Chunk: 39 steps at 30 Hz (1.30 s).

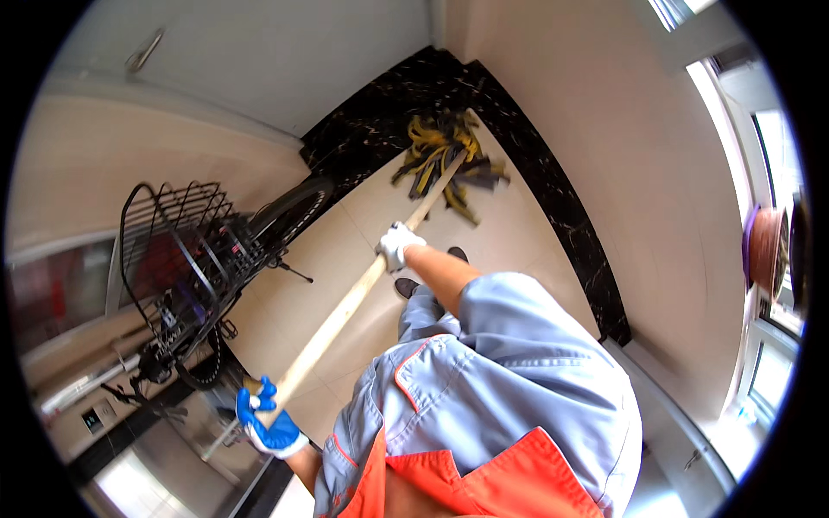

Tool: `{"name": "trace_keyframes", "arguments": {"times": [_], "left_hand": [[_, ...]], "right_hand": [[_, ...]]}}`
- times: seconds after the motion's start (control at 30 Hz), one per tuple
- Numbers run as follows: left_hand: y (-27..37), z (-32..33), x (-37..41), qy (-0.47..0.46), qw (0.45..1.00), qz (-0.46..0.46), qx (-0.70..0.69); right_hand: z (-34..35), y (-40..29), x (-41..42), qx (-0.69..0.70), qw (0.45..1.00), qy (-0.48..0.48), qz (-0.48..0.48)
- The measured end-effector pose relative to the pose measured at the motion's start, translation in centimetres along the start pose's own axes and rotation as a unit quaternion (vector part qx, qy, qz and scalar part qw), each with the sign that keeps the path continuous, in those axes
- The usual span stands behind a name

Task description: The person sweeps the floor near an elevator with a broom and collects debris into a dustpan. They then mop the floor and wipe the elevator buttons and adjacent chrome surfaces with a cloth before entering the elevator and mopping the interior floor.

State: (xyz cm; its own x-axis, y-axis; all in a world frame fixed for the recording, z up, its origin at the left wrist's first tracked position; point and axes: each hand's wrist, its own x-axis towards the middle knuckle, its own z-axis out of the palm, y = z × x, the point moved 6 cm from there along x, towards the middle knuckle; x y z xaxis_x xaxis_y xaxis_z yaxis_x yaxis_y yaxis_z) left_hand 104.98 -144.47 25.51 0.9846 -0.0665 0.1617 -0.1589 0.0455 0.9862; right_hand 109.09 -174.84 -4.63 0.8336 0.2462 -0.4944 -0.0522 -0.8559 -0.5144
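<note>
A mop with a long pale wooden handle (333,324) runs from the lower left up to its head of yellow and dark grey strips (447,158). The strips lie spread over the beige tiles and the black stone border near the corner, blurred at their ends. My right hand (400,246), in a white glove, is closed round the handle at mid-length. At the handle's top end my left hand (269,417), in a blue-coated glove, holds it against the palm, its fingers partly curled.
A bicycle with a black wire basket (175,239) stands along the left wall. A grey door (239,65) is at the upper left. Black marble edging (563,194) follows the right wall. On the window side at right is a reel (769,252). My shoes (407,287) are on the tiles.
</note>
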Motion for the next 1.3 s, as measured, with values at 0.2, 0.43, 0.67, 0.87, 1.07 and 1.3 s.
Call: {"name": "trace_keyframes", "arguments": {"times": [0.2,0.43,0.67,0.87,1.07,1.3], "left_hand": [[-0.4,18.5,8.4,-0.312,0.948,-0.022,-0.053],[-2.9,36.0,4.9,-0.561,0.805,-0.105,-0.165],[-5.0,38.8,-5.7,-0.714,0.655,-0.211,-0.128],[-1.4,31.1,-0.2,-0.688,0.692,-0.208,-0.059],[5.0,18.3,8.6,-0.654,0.745,-0.006,-0.133],[14.7,4.0,10.8,-0.567,0.794,0.213,0.051]], "right_hand": [[-2.0,13.1,-10.5,0.145,0.951,0.216,0.169],[9.5,18.6,-24.5,0.251,0.819,0.348,0.382],[24.9,13.7,-35.1,0.296,0.621,0.424,0.589],[21.4,7.6,-29.1,0.271,0.648,0.435,0.563],[10.8,2.1,-15.5,0.176,0.678,0.603,0.382],[-2.5,-10.6,0.1,0.247,0.887,0.362,0.147]]}}
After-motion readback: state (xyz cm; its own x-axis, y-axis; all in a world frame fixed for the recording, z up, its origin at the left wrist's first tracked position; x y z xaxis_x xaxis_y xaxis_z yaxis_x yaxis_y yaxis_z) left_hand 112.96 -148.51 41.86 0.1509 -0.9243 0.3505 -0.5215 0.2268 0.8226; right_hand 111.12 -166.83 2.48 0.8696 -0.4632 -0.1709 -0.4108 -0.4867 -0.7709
